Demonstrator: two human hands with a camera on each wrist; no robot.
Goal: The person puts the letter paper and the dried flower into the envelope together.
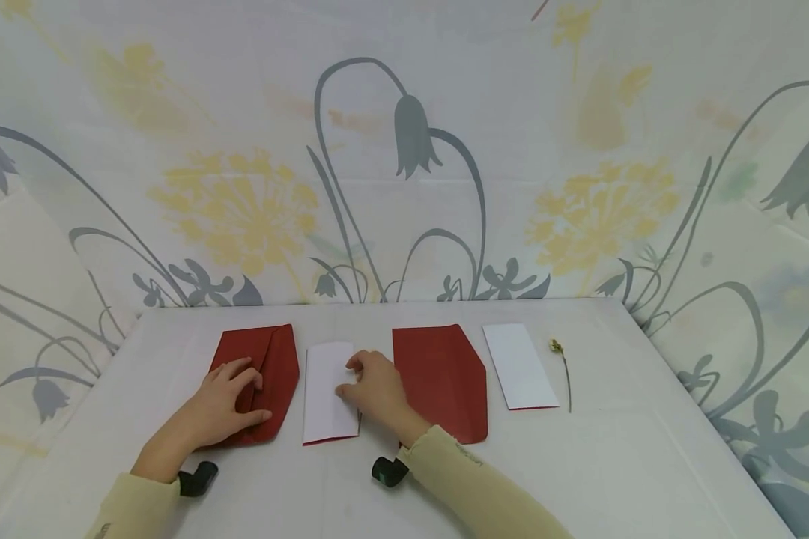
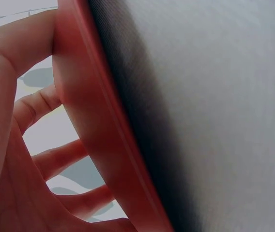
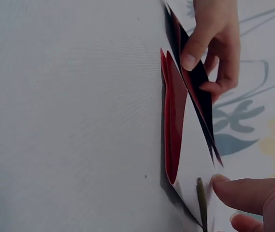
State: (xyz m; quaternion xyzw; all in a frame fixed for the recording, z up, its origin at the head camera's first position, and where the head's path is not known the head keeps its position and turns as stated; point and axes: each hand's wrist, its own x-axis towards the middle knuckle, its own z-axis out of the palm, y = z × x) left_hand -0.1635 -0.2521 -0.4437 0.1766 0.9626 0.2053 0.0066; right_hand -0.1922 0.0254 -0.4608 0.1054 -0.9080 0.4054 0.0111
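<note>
In the head view, my left hand (image 1: pixel 225 404) rests on a red envelope (image 1: pixel 285 359) at the left, its fingers spread across the flap. The left wrist view has the fingers (image 2: pixel 60 157) reaching to the red paper (image 2: pixel 91 125). My right hand (image 1: pixel 377 385) is over a folded card (image 1: pixel 323 397), white outside and red inside. In the right wrist view, a thin green stem (image 3: pixel 202 198) shows in front of the card (image 3: pixel 193 140), beside the right thumb (image 3: pixel 239 193). The stem's other end is out of view; whether fingers pinch it is hidden.
A second red envelope (image 1: pixel 441 374) lies beside the right forearm. Farther right are another white folded card (image 1: pixel 520 367) and a dried flower (image 1: pixel 556 346) on a thin stem. Flower-printed cloth (image 1: pixel 404 224) hangs behind the white table (image 1: pixel 620 449).
</note>
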